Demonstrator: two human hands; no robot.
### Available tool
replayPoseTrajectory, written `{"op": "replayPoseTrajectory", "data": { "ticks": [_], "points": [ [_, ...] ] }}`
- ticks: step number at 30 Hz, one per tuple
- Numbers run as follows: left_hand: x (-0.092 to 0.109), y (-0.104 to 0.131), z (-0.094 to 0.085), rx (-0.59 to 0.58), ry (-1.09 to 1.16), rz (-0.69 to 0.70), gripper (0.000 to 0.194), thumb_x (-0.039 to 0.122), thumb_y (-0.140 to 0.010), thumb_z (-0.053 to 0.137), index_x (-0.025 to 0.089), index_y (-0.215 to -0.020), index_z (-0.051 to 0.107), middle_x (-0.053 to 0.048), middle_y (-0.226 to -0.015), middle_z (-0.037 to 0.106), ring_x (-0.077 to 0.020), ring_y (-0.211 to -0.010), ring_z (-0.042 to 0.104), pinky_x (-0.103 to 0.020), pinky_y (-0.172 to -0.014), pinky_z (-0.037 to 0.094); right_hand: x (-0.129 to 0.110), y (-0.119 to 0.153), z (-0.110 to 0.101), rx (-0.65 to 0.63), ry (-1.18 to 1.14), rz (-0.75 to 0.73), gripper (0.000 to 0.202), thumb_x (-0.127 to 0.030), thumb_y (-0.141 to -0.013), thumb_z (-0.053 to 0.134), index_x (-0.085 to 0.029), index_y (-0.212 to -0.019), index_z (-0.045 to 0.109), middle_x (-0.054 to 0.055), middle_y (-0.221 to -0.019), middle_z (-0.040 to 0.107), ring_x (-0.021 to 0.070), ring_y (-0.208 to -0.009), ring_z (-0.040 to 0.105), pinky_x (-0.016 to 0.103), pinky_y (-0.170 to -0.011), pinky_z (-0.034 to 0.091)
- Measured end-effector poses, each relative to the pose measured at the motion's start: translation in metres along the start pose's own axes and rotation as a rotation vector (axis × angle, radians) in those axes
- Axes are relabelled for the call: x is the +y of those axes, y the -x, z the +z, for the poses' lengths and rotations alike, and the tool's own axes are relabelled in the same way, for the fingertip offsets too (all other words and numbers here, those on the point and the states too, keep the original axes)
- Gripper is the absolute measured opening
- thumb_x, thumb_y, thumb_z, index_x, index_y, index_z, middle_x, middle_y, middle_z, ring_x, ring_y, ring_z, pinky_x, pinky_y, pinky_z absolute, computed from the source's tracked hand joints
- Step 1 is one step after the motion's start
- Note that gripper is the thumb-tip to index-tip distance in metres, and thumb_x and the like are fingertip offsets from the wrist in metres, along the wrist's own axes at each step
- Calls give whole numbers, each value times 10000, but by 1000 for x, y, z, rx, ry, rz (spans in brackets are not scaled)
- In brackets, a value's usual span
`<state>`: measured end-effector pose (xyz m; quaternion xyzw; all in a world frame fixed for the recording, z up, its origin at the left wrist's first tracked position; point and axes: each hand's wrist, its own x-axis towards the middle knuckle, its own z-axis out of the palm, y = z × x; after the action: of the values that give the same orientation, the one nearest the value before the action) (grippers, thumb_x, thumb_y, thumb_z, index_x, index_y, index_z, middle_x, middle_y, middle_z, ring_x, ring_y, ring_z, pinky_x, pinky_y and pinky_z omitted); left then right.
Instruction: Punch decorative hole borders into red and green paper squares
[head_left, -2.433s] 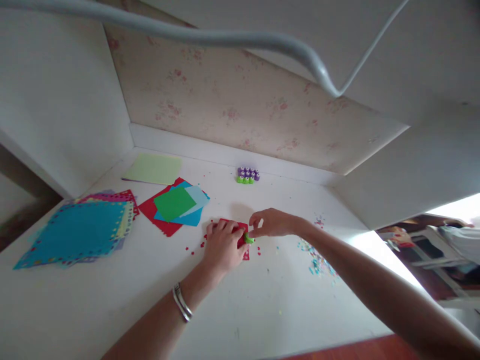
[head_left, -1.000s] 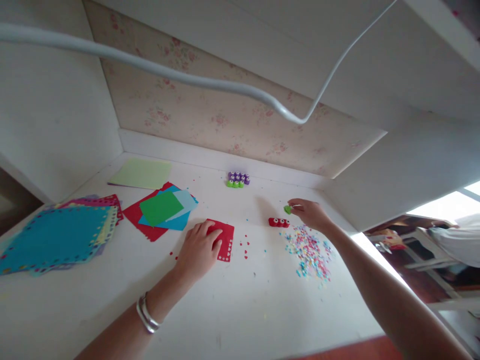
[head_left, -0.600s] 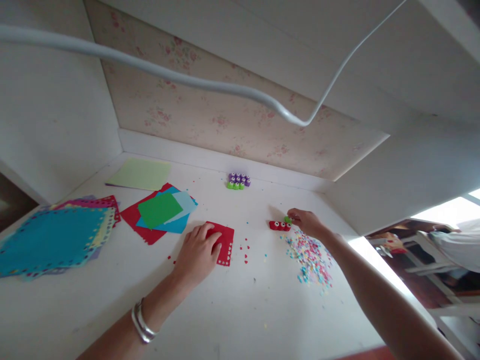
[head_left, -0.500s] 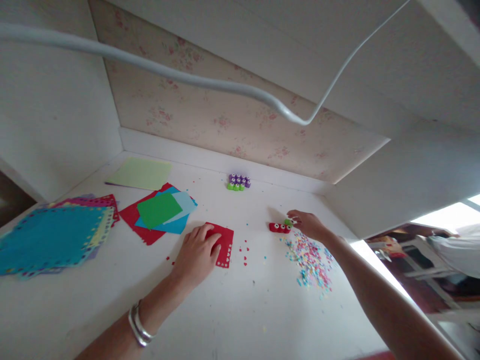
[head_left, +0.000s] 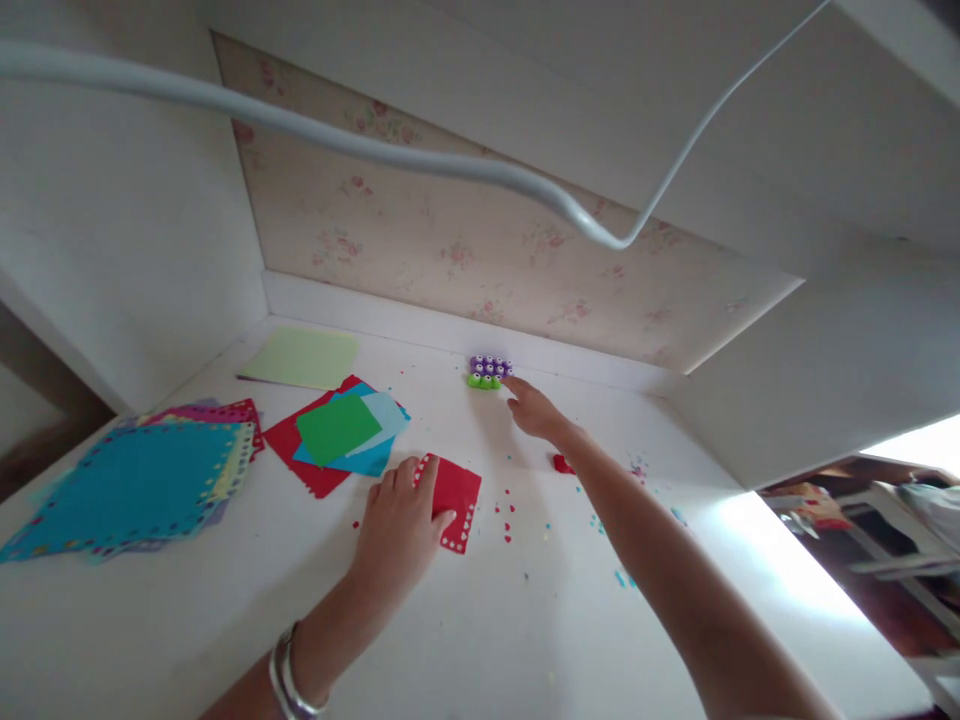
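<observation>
Centre of frame: left hand (head_left: 397, 530), fingers open, lies on red punched paper (head_left: 458, 490); light, flat pressure should steady it. Upper centre: right hand (head_left: 534, 408) beside purple and green craft punches (head_left: 484, 382); cannot tell if fingers grip; narrow pinch spares neighbours.

Open tabletop (head_left: 480, 640), right forearm (head_left: 645, 540) apparently above

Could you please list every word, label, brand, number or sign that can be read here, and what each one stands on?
There are none that I can read.
The purple punches and green punches show pale round marks, too small to make out.
</observation>
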<state>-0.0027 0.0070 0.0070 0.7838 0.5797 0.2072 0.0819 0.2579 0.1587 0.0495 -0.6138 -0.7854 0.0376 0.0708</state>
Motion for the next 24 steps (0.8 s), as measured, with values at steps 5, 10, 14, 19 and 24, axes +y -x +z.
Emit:
{"op": "replayPoseTrajectory", "data": {
  "ticks": [5, 10, 14, 19, 24],
  "points": [
    [-12, -9, 7, -38, 183, -50, 737, 228, -729, 724, 225, -1404, 429, -145, -1351, 504, -314, -1220, 498, -423, -973, 414, -3, -32, 6, -35, 31, 3, 567, -6, -857, 451, -129, -1409, 499, 126, -1433, 517, 237, -1375, 407, 364, -1139, 324],
    [-15, -14, 2, -102, 264, -69, 869, 199, -695, 736, 208, -1469, 340, -122, -1195, 587, -288, -1119, 552, -403, -988, 393, 1, -33, -1, -48, 24, 30, 394, -25, -869, 510, -145, -1216, 653, 145, -1302, 607, 260, -1228, 544, 361, -1068, 388],
    [-17, -17, -5, -116, 315, -62, 710, 180, -665, 764, 180, -1328, 509, -101, -1129, 610, -279, -1083, 559, -393, -990, 404, 0, -23, -6, -55, -52, 64, 159, -108, -871, 596, -146, -955, 726, 133, -1133, 683, 253, -1154, 590, 325, -1008, 430],
    [-19, -16, -12, -86, 344, -12, 218, 181, -672, 782, 210, -850, 658, -47, -966, 608, -238, -988, 579, -360, -918, 449, -18, 20, -1, 58, -242, 135, 193, -270, -934, 566, -177, -1073, 662, 112, -1110, 695, 229, -1042, 658, 357, -926, 494],
    [-18, -14, -12, -45, 338, 64, 466, 145, -673, 790, 221, -1097, 610, -52, -1044, 677, -249, -988, 609, -372, -914, 447, -51, 92, 19, 200, -749, 198, 342, -489, -956, 493, -211, -1134, 582, 88, -1066, 699, 207, -944, 698, 354, -802, 579]
  ]
}}
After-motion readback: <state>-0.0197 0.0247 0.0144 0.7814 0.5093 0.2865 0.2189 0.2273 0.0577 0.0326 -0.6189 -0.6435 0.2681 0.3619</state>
